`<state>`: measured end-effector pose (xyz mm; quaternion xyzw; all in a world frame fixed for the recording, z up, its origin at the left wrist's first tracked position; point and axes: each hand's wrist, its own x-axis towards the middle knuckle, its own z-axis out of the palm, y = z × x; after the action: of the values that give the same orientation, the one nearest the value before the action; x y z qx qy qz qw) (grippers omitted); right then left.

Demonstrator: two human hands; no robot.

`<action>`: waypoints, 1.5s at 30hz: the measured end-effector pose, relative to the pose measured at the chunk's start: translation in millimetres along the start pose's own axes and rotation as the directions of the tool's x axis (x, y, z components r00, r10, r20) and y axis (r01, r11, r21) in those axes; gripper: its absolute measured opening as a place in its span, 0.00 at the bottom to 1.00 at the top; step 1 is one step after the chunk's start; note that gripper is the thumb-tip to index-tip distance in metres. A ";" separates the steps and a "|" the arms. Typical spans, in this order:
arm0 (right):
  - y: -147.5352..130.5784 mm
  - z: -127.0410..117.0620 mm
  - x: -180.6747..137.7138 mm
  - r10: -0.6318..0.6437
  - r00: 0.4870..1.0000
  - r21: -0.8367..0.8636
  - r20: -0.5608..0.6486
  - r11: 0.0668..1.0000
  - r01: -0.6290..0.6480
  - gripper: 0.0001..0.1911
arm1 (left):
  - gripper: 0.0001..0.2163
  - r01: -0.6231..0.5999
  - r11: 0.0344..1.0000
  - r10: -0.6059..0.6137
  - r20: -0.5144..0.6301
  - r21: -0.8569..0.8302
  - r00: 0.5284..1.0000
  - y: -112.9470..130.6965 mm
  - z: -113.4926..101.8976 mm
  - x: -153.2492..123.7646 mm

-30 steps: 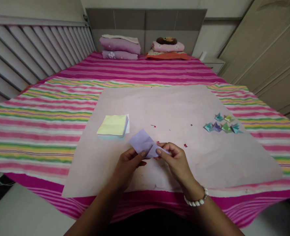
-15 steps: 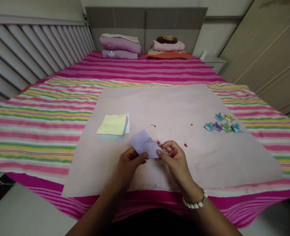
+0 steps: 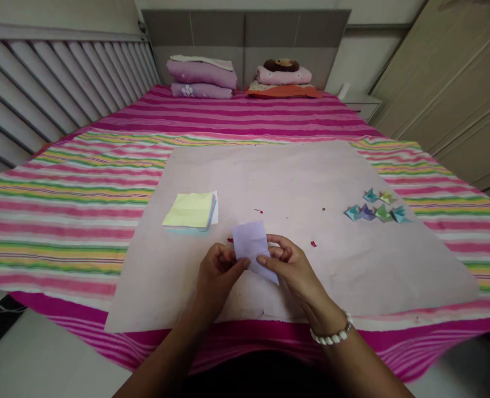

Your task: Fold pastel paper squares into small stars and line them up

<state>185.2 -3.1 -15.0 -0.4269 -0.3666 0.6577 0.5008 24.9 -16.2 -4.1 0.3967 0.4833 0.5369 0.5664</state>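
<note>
A creased sheet of purple origami paper (image 3: 250, 241) is held up in front of me, just above the large pale sheet (image 3: 270, 177). My left hand (image 3: 222, 268) pinches its lower left edge, thumb on the near face and fingers mostly behind. On the lower right side, my right hand (image 3: 288, 262) grips it the same way, thumb pressed flat on the paper. A white bead bracelet (image 3: 332, 337) circles my right wrist. To the left lies a stack of square paper (image 3: 190, 210), yellow on top. Small red scraps, one of them a red piece (image 3: 313, 244), lie around the hands.
Several folded paper pieces in blue, green, purple and yellow, among them a green one (image 3: 382, 213), sit at the right. The pale sheet covers a striped bedspread (image 3: 71, 210). Folded bedding (image 3: 203, 74) and a plush toy (image 3: 281, 65) rest by the headboard (image 3: 195, 33).
The purple paper has turned in my hands, from slanting with a corner up to standing more upright, its top edge nearly level. Both hands remain on it.
</note>
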 end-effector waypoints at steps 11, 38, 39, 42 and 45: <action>3.3 5.5 -1.9 -0.167 0.986 0.058 -0.007 0.984 0.168 0.34 | 0.18 -0.001 1.000 0.001 -0.016 -0.018 1.000 -3.7 3.5 0.1; -0.7 13.0 -2.2 -0.055 0.999 -0.188 -0.002 0.981 0.053 0.14 | 0.10 0.249 0.947 -0.204 0.216 -0.205 0.955 -22.2 -4.1 10.5; -0.6 13.2 -2.0 -0.065 0.998 -0.214 -0.018 0.975 0.060 0.15 | 0.10 0.234 0.957 -0.196 0.210 -0.173 0.958 -22.8 -4.8 10.5; -1.6 14.8 -0.3 -0.124 0.992 -0.264 -0.039 0.958 0.110 0.16 | 0.09 0.172 0.982 -0.156 0.171 -0.079 0.973 -24.1 -5.7 10.0; -4.0 16.7 2.1 -0.152 0.988 -0.275 -0.041 0.952 0.135 0.16 | 0.09 0.130 0.991 -0.125 0.161 -0.022 0.979 -24.2 -4.6 9.1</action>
<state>170.7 -1.0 -5.7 -0.4836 -0.4676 0.5499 0.4951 25.5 -10.1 -29.7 0.3974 0.4523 0.4737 0.6427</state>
